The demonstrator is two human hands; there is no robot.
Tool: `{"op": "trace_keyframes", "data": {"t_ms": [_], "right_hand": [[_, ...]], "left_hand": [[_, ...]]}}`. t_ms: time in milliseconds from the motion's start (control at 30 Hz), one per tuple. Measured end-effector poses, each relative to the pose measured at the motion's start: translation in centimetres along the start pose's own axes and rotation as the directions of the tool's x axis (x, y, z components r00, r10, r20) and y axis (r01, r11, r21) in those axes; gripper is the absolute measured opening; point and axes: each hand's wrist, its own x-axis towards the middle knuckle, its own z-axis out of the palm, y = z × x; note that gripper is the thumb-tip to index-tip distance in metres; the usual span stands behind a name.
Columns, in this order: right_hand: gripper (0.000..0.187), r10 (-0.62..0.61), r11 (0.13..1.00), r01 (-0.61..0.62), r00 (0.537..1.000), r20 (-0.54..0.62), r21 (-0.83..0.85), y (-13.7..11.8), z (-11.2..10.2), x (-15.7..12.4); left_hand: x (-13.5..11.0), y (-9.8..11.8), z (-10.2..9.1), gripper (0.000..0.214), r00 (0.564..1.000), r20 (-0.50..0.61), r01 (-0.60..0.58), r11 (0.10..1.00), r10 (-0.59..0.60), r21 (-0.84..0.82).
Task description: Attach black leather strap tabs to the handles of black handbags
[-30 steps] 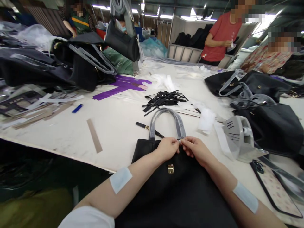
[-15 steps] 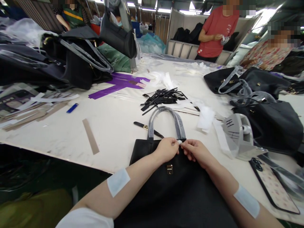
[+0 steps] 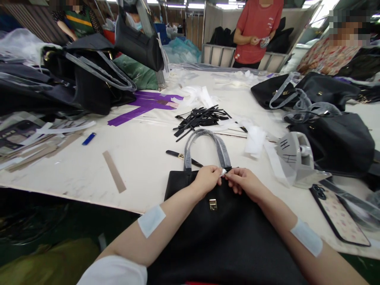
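Note:
A black handbag point(image 3: 237, 241) with a gold clasp point(image 3: 213, 204) lies before me, its top edge on the table. Its handle point(image 3: 187, 152) stands up, wrapped in clear plastic. At the right base of this handle my left hand point(image 3: 208, 178) is closed, pinching a small white piece point(image 3: 223, 171) of film or paper. Close against it, my right hand point(image 3: 242, 180) is closed in a pinch at the same spot; what its fingertips hold is too small to make out. Beyond the bag's edge a black strap point(image 3: 196, 162) with a gold buckle point(image 3: 180, 156) lies partly behind the handle.
Black straps point(image 3: 204, 118) lie in a pile ahead. A tape dispenser point(image 3: 293, 154) and a phone point(image 3: 341, 219) are at right, near more black bags point(image 3: 335, 146). A blue lighter point(image 3: 89, 138) and a brown strip point(image 3: 114, 172) lie left. Co-workers point(image 3: 258, 31) are across the table.
The camera view has shifted a little. Both hands stay at the handle base, and the white piece in my left fingers has tilted slightly. The co-worker in red appears farther left.

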Motion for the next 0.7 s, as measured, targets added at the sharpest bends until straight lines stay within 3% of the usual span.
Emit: {"op": "trace_keyframes", "data": {"t_ms": [167,267,333,433,500,600,700], "right_hand": [[0.039,-0.033,0.999,0.031,0.998,0.049,0.034,0.2,-0.4,-0.7],[0.038,-0.022,1.000,0.021,0.997,0.076,0.007,0.3,-0.4,-0.8],[0.036,-0.014,1.000,0.016,0.997,0.081,-0.027,0.4,-0.2,-0.8],[0.029,-0.045,0.995,0.051,0.997,0.066,-0.090,0.8,0.1,-0.8],[0.026,-0.106,0.988,0.112,0.993,0.058,-0.111,1.1,0.2,-0.8],[0.029,-0.145,0.977,0.140,0.989,-0.019,-0.161,1.5,0.2,-0.7],[0.037,-0.113,0.961,0.069,0.982,-0.153,-0.267,1.4,0.2,-0.6]], "left_hand": [[-0.1,0.5,-0.3,0.030,0.989,0.094,0.128,0.974,-0.112,-0.188],[-0.4,1.0,-0.8,0.027,0.950,0.228,0.288,0.881,-0.213,-0.376],[-0.7,1.4,-1.2,0.025,0.880,0.390,0.446,0.755,-0.272,-0.480],[-1.3,1.5,-1.4,0.023,0.730,0.637,0.649,0.543,-0.247,-0.533],[-1.8,1.5,-1.2,0.023,0.688,0.702,0.690,0.468,-0.185,-0.553],[-2.6,1.5,-0.4,0.024,0.678,0.720,0.684,0.488,-0.149,-0.543],[-3.4,1.4,0.7,0.024,0.751,0.645,0.572,0.624,-0.138,-0.532]]}}
